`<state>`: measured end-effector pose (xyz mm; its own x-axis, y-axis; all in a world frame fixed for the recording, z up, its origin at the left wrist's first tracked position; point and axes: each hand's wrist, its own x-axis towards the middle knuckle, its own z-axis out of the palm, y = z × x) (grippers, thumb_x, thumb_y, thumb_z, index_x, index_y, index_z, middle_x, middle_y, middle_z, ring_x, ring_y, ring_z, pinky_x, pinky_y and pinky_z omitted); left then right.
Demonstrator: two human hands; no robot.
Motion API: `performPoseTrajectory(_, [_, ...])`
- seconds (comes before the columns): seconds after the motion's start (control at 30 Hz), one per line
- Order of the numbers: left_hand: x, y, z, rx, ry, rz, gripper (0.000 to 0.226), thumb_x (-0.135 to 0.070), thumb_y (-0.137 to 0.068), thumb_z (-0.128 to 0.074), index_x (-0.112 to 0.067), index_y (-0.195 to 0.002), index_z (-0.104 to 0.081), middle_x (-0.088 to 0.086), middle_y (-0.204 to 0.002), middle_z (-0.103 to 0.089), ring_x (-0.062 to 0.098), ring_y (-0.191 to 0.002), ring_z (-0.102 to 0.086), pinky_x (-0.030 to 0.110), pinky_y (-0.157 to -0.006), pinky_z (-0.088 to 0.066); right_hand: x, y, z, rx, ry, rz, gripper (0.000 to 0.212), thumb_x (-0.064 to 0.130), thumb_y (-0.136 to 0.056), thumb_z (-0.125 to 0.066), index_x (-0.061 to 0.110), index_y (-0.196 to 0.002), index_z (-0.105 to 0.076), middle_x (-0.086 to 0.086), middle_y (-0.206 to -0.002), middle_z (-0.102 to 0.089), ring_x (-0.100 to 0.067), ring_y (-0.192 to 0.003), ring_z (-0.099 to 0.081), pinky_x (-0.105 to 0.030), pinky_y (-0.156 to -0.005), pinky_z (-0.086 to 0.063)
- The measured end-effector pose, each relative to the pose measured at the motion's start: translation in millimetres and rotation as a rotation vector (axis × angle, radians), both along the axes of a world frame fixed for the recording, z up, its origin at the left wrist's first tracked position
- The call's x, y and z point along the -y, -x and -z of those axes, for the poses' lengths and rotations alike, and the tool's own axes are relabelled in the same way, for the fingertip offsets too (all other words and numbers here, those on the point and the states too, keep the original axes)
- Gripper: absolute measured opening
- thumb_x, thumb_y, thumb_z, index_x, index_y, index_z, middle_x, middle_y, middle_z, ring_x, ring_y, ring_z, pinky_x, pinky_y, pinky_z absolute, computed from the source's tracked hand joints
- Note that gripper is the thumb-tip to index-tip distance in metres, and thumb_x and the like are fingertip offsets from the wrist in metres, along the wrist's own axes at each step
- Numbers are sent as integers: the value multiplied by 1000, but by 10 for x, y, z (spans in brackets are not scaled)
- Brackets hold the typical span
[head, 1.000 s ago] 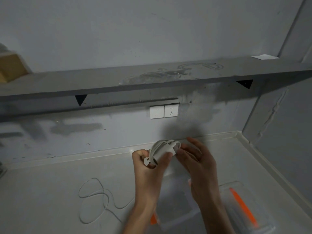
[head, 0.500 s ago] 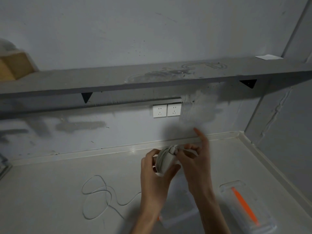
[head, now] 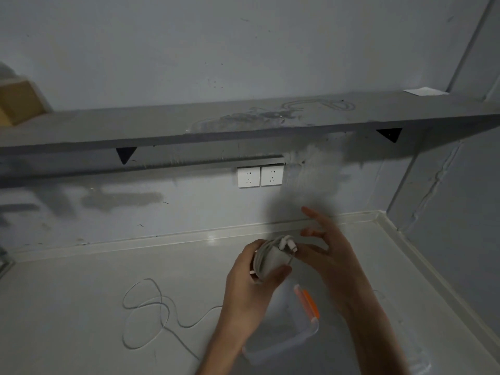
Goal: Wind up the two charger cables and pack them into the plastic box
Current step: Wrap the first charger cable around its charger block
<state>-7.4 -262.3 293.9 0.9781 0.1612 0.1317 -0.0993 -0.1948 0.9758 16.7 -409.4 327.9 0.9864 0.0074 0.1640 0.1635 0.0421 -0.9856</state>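
My left hand (head: 249, 290) grips a white charger brick (head: 270, 259) with its cable wound around it, held above the counter. The cable's plug end (head: 290, 244) sticks out at the top. My right hand (head: 327, 255) is right beside it, fingers spread, thumb at the plug end. A second white cable (head: 146, 312) lies in loose loops on the counter to the left; its near end runs under my left forearm. The clear plastic box (head: 284, 342) with an orange latch (head: 307, 301) stands open on the counter below my hands, partly hidden by my left wrist.
A grey shelf (head: 243, 125) overhangs the back of the counter, with a cardboard box (head: 19, 104) at its left and a white paper (head: 424, 91) at its right. Two wall sockets (head: 259, 176) sit under it. A clear lid (head: 419, 365) shows beside my right forearm. A side wall bounds the counter on the right.
The last stretch of cable has been wrapped onto the brick, and the plug end now sticks out on top. My right fingers have opened and spread. Both hands stayed over the box.
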Motion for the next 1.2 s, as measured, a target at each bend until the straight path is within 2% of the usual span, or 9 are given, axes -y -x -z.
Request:
performPoseTrajectory(0.1, [167, -44, 19, -1, -25, 1, 40, -26, -72, -82, -41, -105, -65, -17, -102, -72, 1, -93, -67, 29, -81, -57, 199, -63, 19, 103, 189, -35, 46, -9, -79, -67, 31, -103, -69, -1, -99, -72, -13, -84, -72, -23, -77, -55])
performPoseTrajectory(0.27, [428, -152, -2, -19, -32, 57, 43, -50, -71, -73, -37, -112, -65, -7, -107, -71, 16, -102, -67, 46, -87, -56, 580, -206, 62, 373, 542, 32, 24, 0, -77, -72, 22, -87, -76, 8, -95, -72, -4, -88, -70, -32, -80, -56])
performPoseTrajectory(0.5, [803, -215, -69, -69, -122, 162, 36, -30, -76, -77, -45, -107, -66, -5, -111, -65, 0, -100, -62, 20, -91, -49, 1231, -292, 150, 612, 704, -49, 17, 10, -85, -67, 24, -89, -74, 15, -100, -72, 1, -100, -65, -25, -85, -53])
performPoseTrajectory(0.67, [1053, -233, -134, -115, -41, 267, 39, -20, -79, -76, -39, -112, -67, -1, -113, -67, 1, -93, -65, 18, -79, -51, 1468, -419, 253, 295, 217, -71, 28, 0, -78, -71, 28, -81, -73, 7, -86, -75, -11, -83, -71, -31, -79, -55])
performPoseTrajectory(0.73, [1119, -268, -135, -129, 16, 257, 39, -12, -83, -74, -27, -119, -65, 0, -110, -69, -3, -82, -63, 13, -65, -48, 1421, -445, 363, 215, 5, -74, 15, 13, -80, -70, 24, -90, -72, -4, -94, -74, -24, -89, -70, -44, -81, -55])
performPoseTrajectory(0.83, [1116, -291, -55, -156, 56, 144, 50, -21, -76, -78, -23, -123, -60, -1, -111, -69, 0, -86, -65, 17, -70, -51, 1343, -483, 451, -21, -278, -86, 25, 25, -92, -56, 14, -111, -66, -13, -111, -70, -28, -99, -68, -42, -82, -57])
performPoseTrajectory(0.93, [980, -232, 130, -194, 10, 22, 58, -19, -74, -82, -30, -123, -54, 0, -108, -65, 4, -91, -65, 20, -80, -54, 1204, -456, 605, -262, -271, -144, 41, 42, -82, -56, 15, -111, -67, -14, -111, -69, -21, -94, -70, -30, -74, -59])
performPoseTrajectory(1.03, [772, -153, 435, -212, -88, -57, 60, -6, -72, -82, -25, -120, -51, 3, -101, -62, -1, -80, -61, 11, -71, -50, 935, -358, 935, -464, -210, -325, 43, 46, -78, -57, 18, -109, -68, -14, -105, -72, -26, -90, -72, -32, -72, -59])
performPoseTrajectory(1.2, [405, 43, 1190, -257, -273, -172, 65, -14, -67, -86, -28, -120, -51, -4, -106, -52, -16, -93, -50, 1, -78, -40, 309, -132, 1604, -651, -258, -343, 34, 14, -83, -70, 15, -117, -63, -8, -114, -69, -21, -106, -66, -33, -84, -58])
